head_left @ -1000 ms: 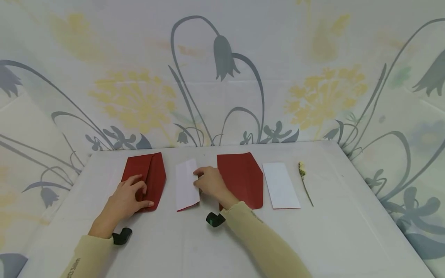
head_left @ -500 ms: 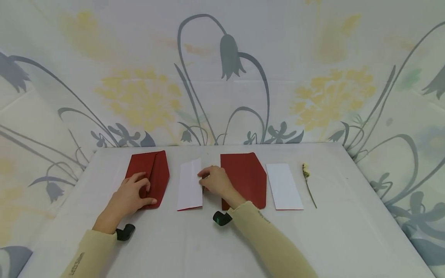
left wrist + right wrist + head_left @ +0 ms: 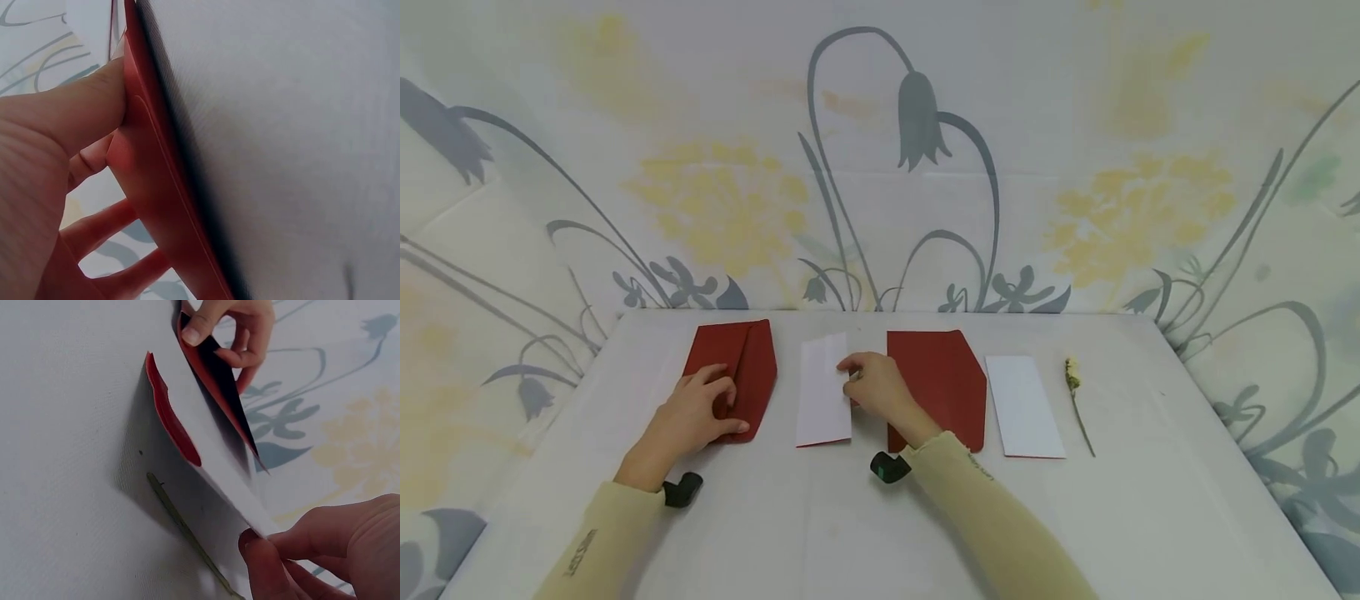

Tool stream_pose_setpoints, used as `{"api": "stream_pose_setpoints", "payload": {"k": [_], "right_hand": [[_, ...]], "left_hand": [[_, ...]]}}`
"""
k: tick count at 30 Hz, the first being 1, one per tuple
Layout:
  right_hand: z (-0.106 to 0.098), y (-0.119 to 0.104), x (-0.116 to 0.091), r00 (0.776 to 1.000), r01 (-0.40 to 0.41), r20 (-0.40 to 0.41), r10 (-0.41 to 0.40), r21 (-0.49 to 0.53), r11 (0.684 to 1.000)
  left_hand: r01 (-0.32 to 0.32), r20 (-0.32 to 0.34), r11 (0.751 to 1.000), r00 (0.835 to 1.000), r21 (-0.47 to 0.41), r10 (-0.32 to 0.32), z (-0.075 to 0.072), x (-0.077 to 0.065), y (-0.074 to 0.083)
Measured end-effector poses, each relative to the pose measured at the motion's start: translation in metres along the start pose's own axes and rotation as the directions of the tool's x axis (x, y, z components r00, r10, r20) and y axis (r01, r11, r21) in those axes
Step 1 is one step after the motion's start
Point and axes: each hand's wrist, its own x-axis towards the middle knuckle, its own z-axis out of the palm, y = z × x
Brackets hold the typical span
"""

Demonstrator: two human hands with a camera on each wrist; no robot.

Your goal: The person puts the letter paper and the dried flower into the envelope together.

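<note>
My left hand lies over the lower left of a red envelope with its pointed flap to the right. In the left wrist view, the thumb is on one side of the envelope and the fingers on the other. A folded white card with red along its lower edge is to the right. My right hand pinches the card's right edge between thumb and fingers. In the right wrist view, the card tilts up from the table, and a green stem lies next to it.
A second red envelope lies partly under my right forearm. Farther right are another white card and a pale yellow flower on a long stem. All rest on a white-covered table before a floral backdrop.
The whole head view has shifted, so everything appears farther right. The white card's lower edge slants less and shows less red. Both hands keep about the same places on the envelope and card.
</note>
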Motion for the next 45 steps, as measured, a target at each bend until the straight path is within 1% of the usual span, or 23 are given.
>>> {"api": "stream_pose_setpoints", "payload": {"k": [9,13,16,23,27,30,34,40,42,45], "right_hand": [[-0.002,0.002,-0.003,1.000,0.010,-0.018,-0.011,-0.065,0.998],[-0.001,0.004,-0.005,0.999,0.036,-0.030,-0.039,-0.090,0.995],[-0.001,0.006,-0.007,0.996,0.061,-0.058,-0.067,-0.091,0.994],[0.003,0.009,-0.006,0.982,0.112,-0.155,-0.103,0.051,0.992],[0.011,0.007,-0.001,0.972,0.140,-0.209,-0.111,0.128,0.982],[0.018,0.003,0.003,0.967,0.153,-0.232,-0.106,0.193,0.969],[0.030,-0.004,0.009,0.956,0.186,-0.264,-0.126,0.217,0.958],[0.049,-0.017,0.017,0.935,0.233,-0.312,-0.168,0.184,0.955],[0.054,-0.022,0.019,0.932,0.230,-0.319,-0.174,0.147,0.962],[0.062,-0.029,0.023,0.928,0.219,-0.321,-0.188,0.064,0.974]], "left_hand": [[0.013,0.005,1.000,1.000,0.008,-0.013,0.002,0.005,0.004],[0.015,0.002,1.000,1.000,0.012,-0.015,0.004,0.006,0.003],[0.015,0.005,1.000,1.000,0.008,-0.015,0.005,0.006,0.003],[0.029,0.017,0.999,0.999,0.011,-0.030,0.003,0.004,0.002],[0.032,0.019,0.999,0.999,0.015,-0.032,0.001,0.003,0.002],[0.031,0.021,0.999,0.999,0.017,-0.031,0.001,0.002,0.002],[0.027,0.018,0.999,0.999,0.023,-0.027,0.003,0.003,-0.001],[0.024,0.025,0.999,0.999,0.033,-0.025,0.003,0.003,-0.003],[0.024,0.027,0.999,0.999,0.035,-0.025,0.002,0.003,-0.001],[0.026,0.025,0.999,0.999,0.043,-0.027,0.001,0.002,0.000]]}}
